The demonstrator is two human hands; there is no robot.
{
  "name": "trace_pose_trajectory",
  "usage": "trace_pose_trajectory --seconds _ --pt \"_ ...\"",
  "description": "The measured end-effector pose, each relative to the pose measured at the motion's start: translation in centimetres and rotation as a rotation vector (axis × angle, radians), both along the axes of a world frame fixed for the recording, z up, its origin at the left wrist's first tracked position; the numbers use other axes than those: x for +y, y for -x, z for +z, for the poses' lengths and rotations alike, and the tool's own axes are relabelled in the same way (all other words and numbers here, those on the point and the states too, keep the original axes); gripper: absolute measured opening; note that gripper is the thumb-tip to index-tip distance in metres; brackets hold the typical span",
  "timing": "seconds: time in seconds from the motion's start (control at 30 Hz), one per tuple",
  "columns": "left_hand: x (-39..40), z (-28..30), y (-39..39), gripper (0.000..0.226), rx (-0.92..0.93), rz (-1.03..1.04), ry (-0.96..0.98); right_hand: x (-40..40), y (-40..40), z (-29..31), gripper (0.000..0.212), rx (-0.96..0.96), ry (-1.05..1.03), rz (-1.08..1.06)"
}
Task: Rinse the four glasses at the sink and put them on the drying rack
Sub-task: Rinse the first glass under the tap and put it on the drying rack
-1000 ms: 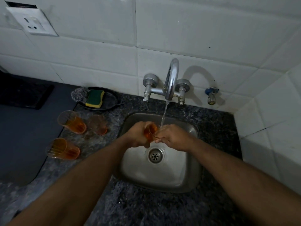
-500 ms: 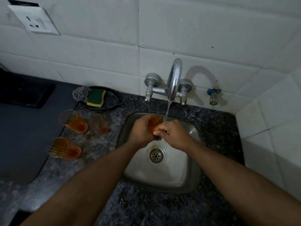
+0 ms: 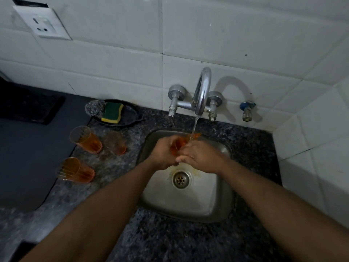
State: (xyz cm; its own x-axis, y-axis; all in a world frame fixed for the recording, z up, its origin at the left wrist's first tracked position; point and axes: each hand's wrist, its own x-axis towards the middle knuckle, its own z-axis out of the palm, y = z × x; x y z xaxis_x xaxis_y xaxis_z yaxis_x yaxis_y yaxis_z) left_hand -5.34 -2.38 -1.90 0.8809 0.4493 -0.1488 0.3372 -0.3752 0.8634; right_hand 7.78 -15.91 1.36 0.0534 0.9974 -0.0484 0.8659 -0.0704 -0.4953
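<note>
An orange glass (image 3: 180, 144) sits between both hands over the steel sink (image 3: 217, 201), its rim under the water stream from the tap (image 3: 202, 91). My left hand (image 3: 163, 155) wraps its body; my right hand (image 3: 201, 156) grips it from the right. Most of that glass is hidden by my fingers. Three more orange glasses stand on the dark stone counter left of the sink: one far left (image 3: 85, 139), one paler beside it (image 3: 115, 142), one nearer me (image 3: 74, 170).
A black dish (image 3: 130, 116) at the back holds a green-yellow sponge (image 3: 112, 112) and a steel scrubber (image 3: 95, 108). A dark mat (image 3: 28, 157) covers the counter on the left. A wall socket (image 3: 43, 23) and a small valve (image 3: 247, 110) are on the tiles.
Both hands lifted the glass slightly up and back toward the tap, so its rim now meets the stream. The three glasses on the counter have not moved.
</note>
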Motion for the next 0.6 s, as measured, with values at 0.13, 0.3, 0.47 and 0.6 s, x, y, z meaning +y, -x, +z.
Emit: trace_pose_trajectory --seconds 0.13,0.3,0.47,0.6 --pt "0.7 0.2 0.4 0.058 0.115 -0.080 0.135 -0.1 -0.7 0.4 0.052 -0.004 0.017 -0.030" --pt "0.5 0.3 -0.1 0.064 0.078 0.036 0.217 0.2 0.9 0.1 0.024 0.380 -0.276 -0.695" --pt "-0.1 -0.6 -0.1 0.063 0.086 0.033 0.195 1.6 1.9 0.4 0.033 0.283 -0.075 -0.846" --pt "0.0 -0.9 0.1 0.067 0.102 -0.032 0.248 2.0 1.9 0.2 0.017 0.148 -0.006 -0.806"
